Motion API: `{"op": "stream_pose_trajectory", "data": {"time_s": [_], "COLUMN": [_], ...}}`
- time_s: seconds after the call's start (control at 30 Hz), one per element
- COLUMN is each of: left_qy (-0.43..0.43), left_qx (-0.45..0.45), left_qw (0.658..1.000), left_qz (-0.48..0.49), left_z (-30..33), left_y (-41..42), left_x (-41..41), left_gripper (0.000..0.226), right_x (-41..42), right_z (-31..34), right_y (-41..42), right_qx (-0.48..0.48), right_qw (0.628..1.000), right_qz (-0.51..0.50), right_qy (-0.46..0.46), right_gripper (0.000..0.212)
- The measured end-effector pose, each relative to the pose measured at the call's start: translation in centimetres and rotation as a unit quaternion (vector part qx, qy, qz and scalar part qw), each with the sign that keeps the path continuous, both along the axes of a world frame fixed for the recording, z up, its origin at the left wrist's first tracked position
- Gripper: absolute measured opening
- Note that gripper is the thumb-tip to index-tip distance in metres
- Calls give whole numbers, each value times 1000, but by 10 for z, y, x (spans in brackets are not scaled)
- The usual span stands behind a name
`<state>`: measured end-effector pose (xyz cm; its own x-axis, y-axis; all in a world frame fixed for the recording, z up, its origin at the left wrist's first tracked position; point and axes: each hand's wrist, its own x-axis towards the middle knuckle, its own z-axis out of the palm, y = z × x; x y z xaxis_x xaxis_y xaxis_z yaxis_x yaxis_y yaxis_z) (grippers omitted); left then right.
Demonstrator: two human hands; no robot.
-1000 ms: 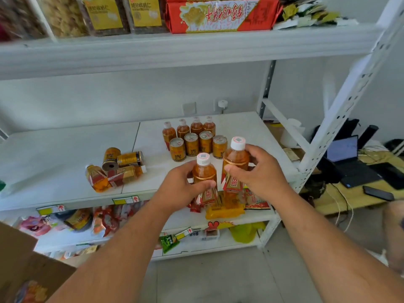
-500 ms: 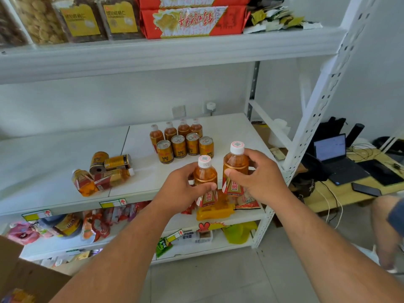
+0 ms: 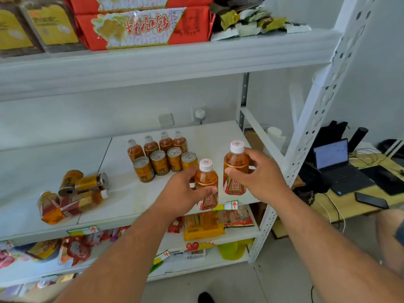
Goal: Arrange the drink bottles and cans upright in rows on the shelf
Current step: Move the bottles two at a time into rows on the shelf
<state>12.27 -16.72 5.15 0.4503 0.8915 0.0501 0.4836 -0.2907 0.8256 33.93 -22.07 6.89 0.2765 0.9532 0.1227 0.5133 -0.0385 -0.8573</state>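
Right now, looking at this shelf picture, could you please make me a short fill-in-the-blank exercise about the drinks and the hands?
1. Each hand holds one ____ with a white cap.
2. The upright cans behind the hands number ____.
3. The row of bottles stands ____ the upright cans.
4. The drinks at the left are lying ____, not upright.

Missing words: bottle; four; behind; down

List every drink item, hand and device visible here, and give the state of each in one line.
Left hand: grip on small bottle, upright.
Right hand: grip on taller bottle, upright.
Back bottles: upright, capped.
Row of cans: upright.
Left pile: lying down.
Laptop: open.
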Motion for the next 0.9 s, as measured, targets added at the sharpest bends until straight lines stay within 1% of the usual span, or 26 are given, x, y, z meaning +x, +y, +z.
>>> {"op": "stream_pose_trajectory", "data": {"time_s": [0.1, 0.23, 0.33, 0.4, 0.63, 0.8, 0.9], "left_qy": [-4, -10, 8, 26, 52, 54, 66], "left_qx": [-1, -5, -13, -3, 2, 9, 13], "left_qw": [1000, 1000, 1000, 999, 999, 999, 998], "left_qz": [-5, -14, -18, -19, -8, 3, 15], "left_z": [-5, -11, -15, -16, -24, -33, -40], "left_y": [37, 88, 124, 144, 194, 228, 247], "left_x": [14, 31, 43, 50, 80, 103, 119], "left_gripper": [43, 48, 55, 53, 55, 47, 47], "right_x": [13, 25, 31, 37, 60, 79, 87], "right_z": [-4, -8, -12, -16, -28, -43, -52], "right_y": [32, 78, 106, 123, 174, 211, 232], "right_qx": [-6, -18, -30, -29, -49, -51, -60], "right_qw": [1000, 1000, 999, 999, 997, 997, 997], "right_qz": [-9, -15, -22, -29, -49, -43, -45], "right_qy": [-1, 3, 2, -1, -27, -25, -33], "right_gripper": [61, 59, 59, 61, 66, 55, 56]}}
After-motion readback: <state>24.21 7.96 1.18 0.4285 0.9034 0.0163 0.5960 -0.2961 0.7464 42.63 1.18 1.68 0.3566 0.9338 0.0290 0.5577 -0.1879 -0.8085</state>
